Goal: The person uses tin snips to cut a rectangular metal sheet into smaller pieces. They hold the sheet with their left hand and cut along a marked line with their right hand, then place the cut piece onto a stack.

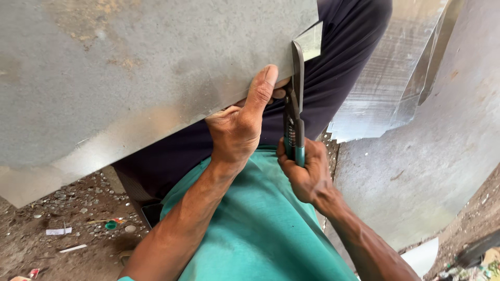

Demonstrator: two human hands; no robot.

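The left hand [237, 127] grips the lower edge of a large grey metal sheet [130, 78], thumb pressed flat up against its face and the other fingers curled behind the edge, out of sight. The right hand [304, 174] is clenched around the handles of a pair of tin snips [295, 112], which have dark handles with a teal tip showing just above the fist. The snips stand nearly upright, just beside the left thumb, and their blades bite into the sheet's edge near its right corner. To the right of the blades a narrow strip of the sheet's corner [311, 41] bends away from the rest, its shiny side catching the light.

The sheet lies across the person's lap, over dark trousers [333, 78], and fills the upper left of the view; its surface is dull, with some rusty patches near the top. Below the hands is a teal shirt [260, 224]. More sheet metal [416, 156] lies to the right, one piece shiny and creased. The dirt floor [62, 229] at lower left is scattered with small scraps, pebbles and a small green cap [111, 225].
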